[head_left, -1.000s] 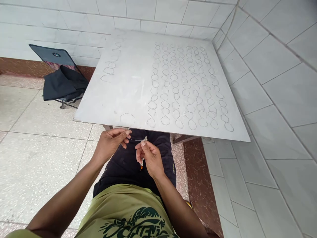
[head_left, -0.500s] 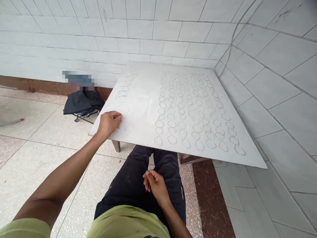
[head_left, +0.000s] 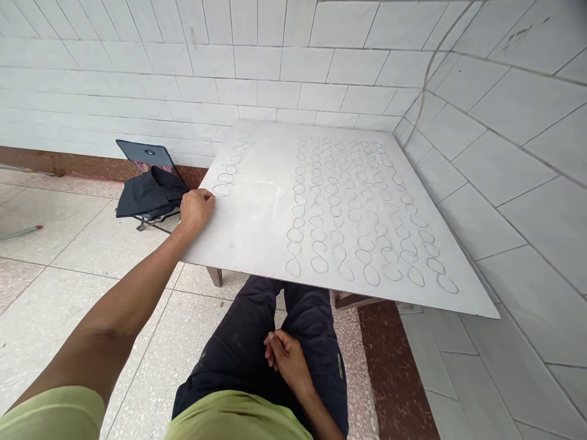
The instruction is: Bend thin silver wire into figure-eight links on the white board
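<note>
My left hand (head_left: 197, 208) rests at the left side of a large white board (head_left: 257, 238), thumb and fingers pinched together. Whatever it pinches is hidden by the fingers. Just beyond the fingertips ends a column of thin dark loops (head_left: 224, 178) that runs up the board's left side. Several more columns of linked loops and S-shaped curves (head_left: 337, 220) cover the right half. My right hand (head_left: 287, 357) lies over my lap with its fingers curled in; I cannot see what, if anything, is inside.
The board lies on a low support with wooden legs (head_left: 214, 276), close to tiled walls (head_left: 353, 64). A dark folding chair (head_left: 149, 192) with cloth on it stands left of the board. A thin cable (head_left: 428, 76) runs down the wall corner. A red-tipped rod (head_left: 22, 232) lies on the floor.
My left hand has shifted left and slightly farther up the board. The lowest curve of the left column now looks more rounded. A small orange tip at my right fingers no longer shows.
</note>
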Demonstrator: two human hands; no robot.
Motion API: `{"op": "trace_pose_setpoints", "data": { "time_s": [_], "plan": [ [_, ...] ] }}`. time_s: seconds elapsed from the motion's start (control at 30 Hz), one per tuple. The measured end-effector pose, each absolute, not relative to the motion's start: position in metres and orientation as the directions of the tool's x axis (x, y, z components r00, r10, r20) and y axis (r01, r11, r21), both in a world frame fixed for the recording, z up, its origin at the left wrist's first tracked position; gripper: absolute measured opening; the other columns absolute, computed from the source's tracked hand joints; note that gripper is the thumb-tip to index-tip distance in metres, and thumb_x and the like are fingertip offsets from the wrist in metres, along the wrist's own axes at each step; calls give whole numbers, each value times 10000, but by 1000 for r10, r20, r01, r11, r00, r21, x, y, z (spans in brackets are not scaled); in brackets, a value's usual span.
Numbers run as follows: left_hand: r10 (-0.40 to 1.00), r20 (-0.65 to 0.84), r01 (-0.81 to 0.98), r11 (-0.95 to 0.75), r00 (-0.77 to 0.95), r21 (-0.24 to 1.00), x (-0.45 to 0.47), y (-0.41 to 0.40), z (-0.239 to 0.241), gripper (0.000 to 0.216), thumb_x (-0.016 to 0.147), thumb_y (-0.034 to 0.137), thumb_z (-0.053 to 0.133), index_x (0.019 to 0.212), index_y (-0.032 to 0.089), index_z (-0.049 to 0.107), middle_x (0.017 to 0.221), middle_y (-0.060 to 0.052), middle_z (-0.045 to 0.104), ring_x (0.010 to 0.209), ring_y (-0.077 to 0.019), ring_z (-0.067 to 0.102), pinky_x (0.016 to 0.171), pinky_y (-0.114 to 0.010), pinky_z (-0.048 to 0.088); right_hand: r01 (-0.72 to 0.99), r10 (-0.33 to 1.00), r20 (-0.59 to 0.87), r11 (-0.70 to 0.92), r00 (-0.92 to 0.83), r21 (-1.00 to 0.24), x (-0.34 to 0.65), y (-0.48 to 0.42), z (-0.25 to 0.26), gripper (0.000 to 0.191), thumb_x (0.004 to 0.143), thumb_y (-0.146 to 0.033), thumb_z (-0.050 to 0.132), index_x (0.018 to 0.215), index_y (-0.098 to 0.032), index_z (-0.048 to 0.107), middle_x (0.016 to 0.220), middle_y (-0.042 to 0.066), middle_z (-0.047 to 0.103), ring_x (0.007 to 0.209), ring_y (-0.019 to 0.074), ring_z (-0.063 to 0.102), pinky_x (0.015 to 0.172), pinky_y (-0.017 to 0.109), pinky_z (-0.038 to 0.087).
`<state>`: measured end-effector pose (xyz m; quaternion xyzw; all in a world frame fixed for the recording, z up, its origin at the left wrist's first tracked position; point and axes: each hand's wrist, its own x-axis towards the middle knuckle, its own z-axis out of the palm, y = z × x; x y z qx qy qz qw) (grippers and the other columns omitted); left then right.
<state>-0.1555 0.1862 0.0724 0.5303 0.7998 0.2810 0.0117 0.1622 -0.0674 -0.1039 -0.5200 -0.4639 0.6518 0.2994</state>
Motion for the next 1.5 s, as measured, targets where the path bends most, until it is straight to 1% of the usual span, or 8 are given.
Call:
{"op": "trace_pose_setpoints", "data": {
  "time_s": [0.37, 0.57, 0.63, 0.73, 0.87, 0.93, 1.17, 1.5],
  "plan": [
    [856, 302, 865, 276, -420, 420, -160, 176, 65, 287, 889, 318, 607, 1005, 119, 780, 1068, -161, 749, 964, -292, 665, 883, -381, 501, 109, 875, -396, -381, -279, -918, 164, -64, -108, 483, 914, -644, 553, 765, -192, 632, 578, -3, 608, 431, 128, 512, 440, 252, 358],
    [828, 444, 896, 144, -341, 420, -143, 150, 66, 333, 923, 313, 575, 1151, 116, 717, 1115, -142, 710, 998, -256, 662, 1000, -392, 480, 125, 873, -412, -392, -261, -911, 163, -61, -107, 442, 929, -586, 543, 776, -182, 638, 578, -6, 615, 425, 118, 515, 436, 238, 353],
    [854, 461, 893, 10, -242, 450, -121, 140, 71, 294, 940, 334, 575, 1133, 164, 717, 1131, -113, 709, 984, -240, 671, 990, -378, 490, 134, 870, -417, -394, -263, -909, 161, -59, -107, 418, 933, -552, 541, 769, -179, 637, 579, -5, 620, 427, 113, 520, 435, 229, 353],
    [916, 400, 812, -205, -37, 546, -76, 127, 80, 239, 942, 353, 594, 1072, 198, 722, 1080, -81, 717, 864, -209, 683, 827, -339, 536, 141, 865, -425, -401, -267, -905, 158, -57, -105, 372, 934, -498, 544, 768, -177, 633, 574, -11, 617, 427, 101, 517, 441, 214, 360],
    [940, 275, 726, -332, 202, 602, -24, 126, 81, 218, 936, 340, 601, 1067, 216, 724, 1102, -71, 717, 828, -195, 680, 784, -336, 544, 128, 855, -439, -420, -275, -898, 157, -58, -104, 358, 927, -502, 564, 773, -185, 628, 567, -23, 609, 428, 96, 511, 444, 208, 357],
    [949, 225, 744, -313, 221, 591, -9, 136, 75, 215, 927, 326, 608, 1066, 209, 723, 1116, -78, 718, 838, -207, 680, 813, -362, 547, 125, 854, -444, -426, -270, -896, 158, -60, -105, 362, 927, -509, 571, 772, -188, 628, 567, -24, 610, 428, 97, 510, 445, 211, 357],
    [989, 137, 879, -118, 61, 462, 15, 171, 61, 247, 871, 375, 701, 1009, 171, 712, 1091, -133, 695, 953, -285, 670, 862, -423, 532, 131, 861, -433, -413, -268, -901, 162, -61, -108, 329, 944, -453, 555, 784, -178, 639, 573, -23, 613, 432, 94, 514, 452, 208, 360],
    [983, 175, 897, -119, 47, 426, -3, 158, 63, 139, 897, 218, 605, 1006, 188, 686, 1065, -110, 687, 982, -275, 671, 880, -408, 523, 138, 859, -426, -402, -283, -905, 164, -59, -107, 323, 956, -437, 570, 778, -179, 650, 568, -25, 619, 433, 96, 515, 453, 207, 369]
  ]
}}
